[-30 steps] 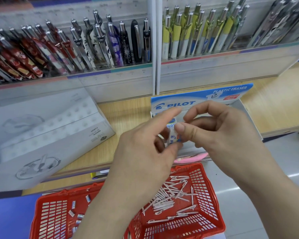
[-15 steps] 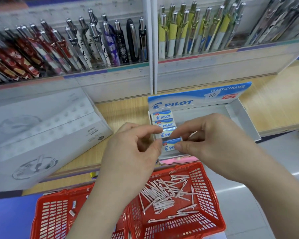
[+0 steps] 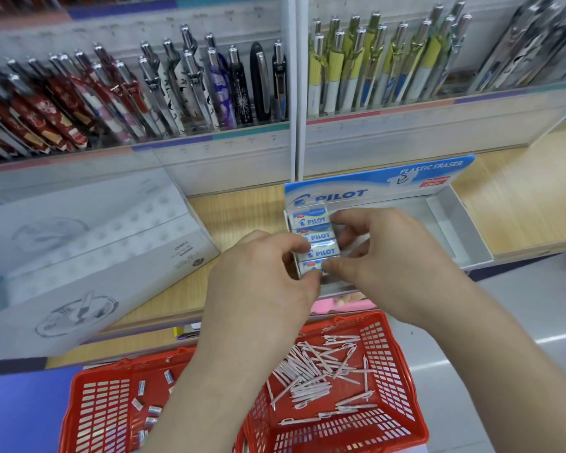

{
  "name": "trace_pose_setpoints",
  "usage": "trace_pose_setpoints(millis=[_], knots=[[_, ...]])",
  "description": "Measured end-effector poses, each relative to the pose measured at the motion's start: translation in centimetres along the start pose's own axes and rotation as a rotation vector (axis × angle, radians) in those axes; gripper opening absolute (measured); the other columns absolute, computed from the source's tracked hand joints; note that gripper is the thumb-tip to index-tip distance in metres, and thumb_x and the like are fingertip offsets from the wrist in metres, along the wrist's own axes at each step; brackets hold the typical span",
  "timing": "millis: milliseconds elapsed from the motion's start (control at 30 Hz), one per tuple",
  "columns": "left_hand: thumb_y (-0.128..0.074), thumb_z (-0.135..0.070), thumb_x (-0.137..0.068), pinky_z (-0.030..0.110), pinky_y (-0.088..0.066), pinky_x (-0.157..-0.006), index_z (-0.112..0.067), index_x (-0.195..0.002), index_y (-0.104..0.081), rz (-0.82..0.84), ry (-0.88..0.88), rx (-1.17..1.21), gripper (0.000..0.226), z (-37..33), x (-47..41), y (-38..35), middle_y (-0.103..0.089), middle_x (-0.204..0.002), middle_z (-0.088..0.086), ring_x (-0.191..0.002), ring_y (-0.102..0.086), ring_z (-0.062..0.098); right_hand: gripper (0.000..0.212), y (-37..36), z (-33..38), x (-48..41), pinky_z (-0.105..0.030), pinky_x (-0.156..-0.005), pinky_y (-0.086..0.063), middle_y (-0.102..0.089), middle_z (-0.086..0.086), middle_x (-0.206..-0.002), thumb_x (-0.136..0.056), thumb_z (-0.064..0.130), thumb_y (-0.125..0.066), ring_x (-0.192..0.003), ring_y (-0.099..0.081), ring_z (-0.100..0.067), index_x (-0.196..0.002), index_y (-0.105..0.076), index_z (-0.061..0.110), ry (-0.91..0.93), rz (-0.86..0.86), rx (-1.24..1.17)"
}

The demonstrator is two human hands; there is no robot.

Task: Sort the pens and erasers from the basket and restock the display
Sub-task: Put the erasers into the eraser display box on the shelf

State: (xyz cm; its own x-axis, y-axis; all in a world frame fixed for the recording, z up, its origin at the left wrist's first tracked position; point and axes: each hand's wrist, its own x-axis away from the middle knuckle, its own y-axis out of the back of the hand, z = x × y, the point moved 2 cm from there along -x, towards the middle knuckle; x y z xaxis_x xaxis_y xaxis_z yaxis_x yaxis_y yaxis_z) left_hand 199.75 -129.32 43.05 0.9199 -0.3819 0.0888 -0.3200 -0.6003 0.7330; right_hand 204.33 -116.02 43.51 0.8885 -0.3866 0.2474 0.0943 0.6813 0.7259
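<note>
Glossy rectangular eraser pinched between left hand and right hand, cardboard tray

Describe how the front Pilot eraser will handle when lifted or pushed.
The front eraser is a small flat-sided block, so it probably won't roll. Fingertips of the left hand and right hand suffice, so likely light. Its printed sleeve looks smooth, maybe slippery.

Red plastic basket, wood-grain shelf
</note>
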Motion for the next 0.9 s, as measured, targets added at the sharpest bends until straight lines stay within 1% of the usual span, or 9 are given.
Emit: trace_pose_setpoints(millis=[233,333,400,533,600,700,767,833,900], knots=[[-0.077,-0.029,-0.071,0.032,-0.053,-0.072,-0.033,-0.114,-0.066,-0.025,0.013,0.09,0.045,0.5,-0.4,0.0,-0.065,-0.079,-0.009,-0.072,-0.064,0.012,0.021,0.2,0.3,-1.7,-0.018,-0.063,-0.043,-0.067,0.012,-0.068,-0.078,0.007,-0.067,-0.06,-0.055,0.001,-0.087,-0.072,0.025,0.079,0.143,-0.105],[-0.076,-0.03,-0.074,0.035,-0.053,-0.069,-0.035,-0.123,-0.059,-0.037,0.009,0.134,0.052,0.6,-0.3,0.1,-0.061,-0.074,-0.009,-0.067,-0.063,0.012,0.008,0.2,0.3,-2.4,-0.037,-0.069,-0.051,-0.065,-0.005,-0.069,-0.082,0.01,-0.06,-0.065,-0.057,-0.018,-0.083,-0.068,0.009,0.074,0.165,-0.057],[-0.072,-0.032,-0.079,0.037,-0.054,-0.069,-0.034,-0.126,-0.055,-0.047,-0.009,0.145,0.05,0.6,0.0,0.0,-0.059,-0.076,-0.009,-0.066,-0.063,0.011,0.013,0.4,0.4,-2.3,-0.038,-0.068,-0.049,-0.063,-0.013,-0.073,-0.085,0.014,-0.056,-0.07,-0.055,-0.028,-0.081,-0.064,0.004,0.084,0.099,0.037],[-0.059,-0.031,-0.089,0.033,-0.054,-0.068,-0.031,-0.117,-0.061,-0.141,-0.066,0.178,0.029,1.0,1.7,0.9,-0.062,-0.085,-0.01,-0.068,-0.062,0.005,0.024,1.8,1.3,-0.1,-0.028,-0.081,-0.049,-0.071,0.005,-0.094,-0.09,0.016,-0.054,-0.092,-0.062,-0.013,-0.109,-0.069,0.018,0.121,-0.138,0.065],[-0.057,-0.027,-0.09,0.025,-0.052,-0.068,-0.031,-0.108,-0.066,-0.215,-0.063,0.187,0.021,1.8,3.4,1.9,-0.063,-0.084,-0.012,-0.069,-0.06,0.004,0.025,2.3,2.2,1.6,-0.016,-0.074,-0.047,-0.069,0.016,-0.087,-0.089,0.016,-0.055,-0.085,-0.062,-0.001,-0.107,-0.07,0.023,0.186,-0.184,-0.037],[-0.057,-0.021,-0.087,0.005,-0.042,-0.067,-0.03,-0.096,-0.07,-0.318,-0.057,0.198,0.019,3.2,6.6,3.5,-0.065,-0.082,-0.018,-0.075,-0.06,-0.003,0.02,1.9,3.6,4.3,-0.015,-0.062,-0.05,-0.069,0.014,-0.071,-0.085,0.016,-0.058,-0.068,-0.065,-0.003,-0.086,-0.071,0.03,0.284,-0.108,-0.227],[-0.056,-0.019,-0.084,0.001,-0.039,-0.069,-0.029,-0.092,-0.071,-0.372,-0.022,0.204,0.02,4.8,8.9,4.3,-0.066,-0.084,-0.02,-0.079,-0.06,-0.007,0.015,0.4,4.5,6.2,-0.015,-0.058,-0.05,-0.069,0.014,-0.071,-0.084,0.022,-0.06,-0.061,-0.065,-0.007,-0.079,-0.07,0.033,0.344,-0.002,-0.273],[-0.056,-0.02,-0.083,0.002,-0.039,-0.069,-0.03,-0.09,-0.072,-0.396,0.057,0.232,0.02,7.3,11.1,4.7,-0.068,-0.083,-0.02,-0.079,-0.06,-0.006,0.008,-1.9,5.2,7.6,-0.015,-0.061,-0.048,-0.068,0.02,-0.071,-0.083,0.032,-0.061,-0.062,-0.064,-0.004,-0.081,-0.068,0.035,0.408,0.097,-0.223],[-0.057,-0.021,-0.083,0.003,-0.04,-0.069,-0.029,-0.088,-0.073,-0.401,0.162,0.241,0.018,10.8,13.3,4.6,-0.068,-0.083,-0.019,-0.078,-0.06,-0.006,0.018,-4.9,5.9,8.6,-0.009,-0.061,-0.044,-0.066,0.027,-0.078,-0.079,0.031,-0.06,-0.065,-0.062,0.004,-0.094,-0.064,0.04,0.47,0.175,-0.133]])
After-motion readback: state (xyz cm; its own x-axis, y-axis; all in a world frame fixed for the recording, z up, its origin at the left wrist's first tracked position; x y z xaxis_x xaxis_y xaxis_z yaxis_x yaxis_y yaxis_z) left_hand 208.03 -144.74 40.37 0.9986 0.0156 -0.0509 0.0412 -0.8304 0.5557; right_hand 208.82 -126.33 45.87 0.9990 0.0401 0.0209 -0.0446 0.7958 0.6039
